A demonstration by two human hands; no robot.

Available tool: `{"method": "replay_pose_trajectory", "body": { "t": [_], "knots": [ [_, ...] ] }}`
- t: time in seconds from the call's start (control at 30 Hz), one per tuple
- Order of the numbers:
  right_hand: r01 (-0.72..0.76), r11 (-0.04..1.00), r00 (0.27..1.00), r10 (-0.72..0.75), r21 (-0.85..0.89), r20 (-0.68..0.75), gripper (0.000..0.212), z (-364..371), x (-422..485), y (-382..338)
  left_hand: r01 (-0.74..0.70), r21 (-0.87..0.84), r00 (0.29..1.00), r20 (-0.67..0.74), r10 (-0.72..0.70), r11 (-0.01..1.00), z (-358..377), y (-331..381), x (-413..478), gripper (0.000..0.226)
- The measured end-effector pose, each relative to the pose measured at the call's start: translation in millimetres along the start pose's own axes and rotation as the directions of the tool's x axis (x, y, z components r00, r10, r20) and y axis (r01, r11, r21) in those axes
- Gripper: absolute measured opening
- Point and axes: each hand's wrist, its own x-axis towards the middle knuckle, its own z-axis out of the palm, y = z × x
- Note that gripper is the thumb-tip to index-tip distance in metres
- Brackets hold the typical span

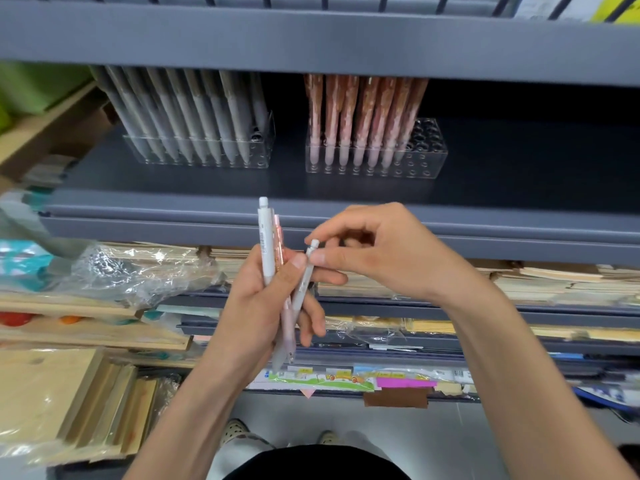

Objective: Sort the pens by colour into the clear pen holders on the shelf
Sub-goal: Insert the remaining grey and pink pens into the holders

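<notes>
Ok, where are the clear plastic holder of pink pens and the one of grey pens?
Clear plastic holder of pink pens [424, 152]: head view, empty right end.
Clear plastic holder of grey pens [194, 158]: head view, front wall.

the left hand [258, 306] grips a small bunch of pens upright: a pale grey pen [266, 237] tallest, a pink pen [278, 233] just behind it, and a second grey pen [304, 282] tilted towards the right hand [391, 254], whose thumb and forefinger pinch its top end. on the shelf [207, 192] above the hands, a clear holder [258, 157] of grey pens [194, 109] stands up and left of the left hand, and a holder [427, 157] partly filled with pink pens [363, 109] stands above the right.
</notes>
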Motion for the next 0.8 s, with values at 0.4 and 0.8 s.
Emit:
{"method": "replay_pose_trajectory", "body": {
  "t": [0.4, 0.8],
  "knots": [
    [0.139, 0.921, 0.89, 0.046, 0.364, -0.454, 0.004, 23, 35, -19, 0.076, 0.079, 0.996, 0.046, -0.079, 0.994, -53, 17, -1, 0.015],
    [0.057, 0.948, 0.955, 0.039, 0.312, -0.294, 0.009, 64, 74, -35, 0.053, 0.078, 0.997, -0.056, -0.049, 0.996, -98, 41, 10, 0.018]
  ]
}}
